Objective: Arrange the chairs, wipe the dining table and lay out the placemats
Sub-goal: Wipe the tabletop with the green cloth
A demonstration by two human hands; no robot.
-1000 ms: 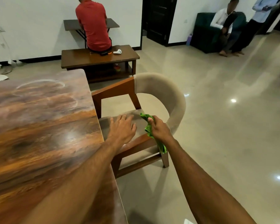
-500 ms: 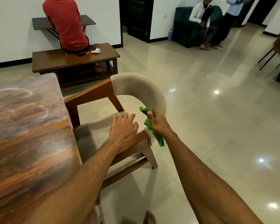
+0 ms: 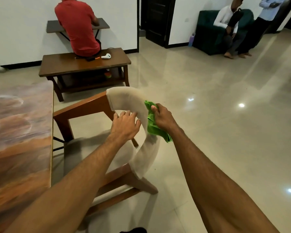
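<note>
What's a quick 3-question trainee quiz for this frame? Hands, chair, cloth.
1. True or false: the right hand holds the green cloth.
2. Where does the left hand rest? A) on the dining table B) on the chair's padded backrest C) on the coffee table
3. Fill in: the chair stands beside the dining table's ____ edge, as seen by the camera.

Key: 1 true; 2 B; 3 right.

No text, label, brand, number or sign can be read anywhere.
</note>
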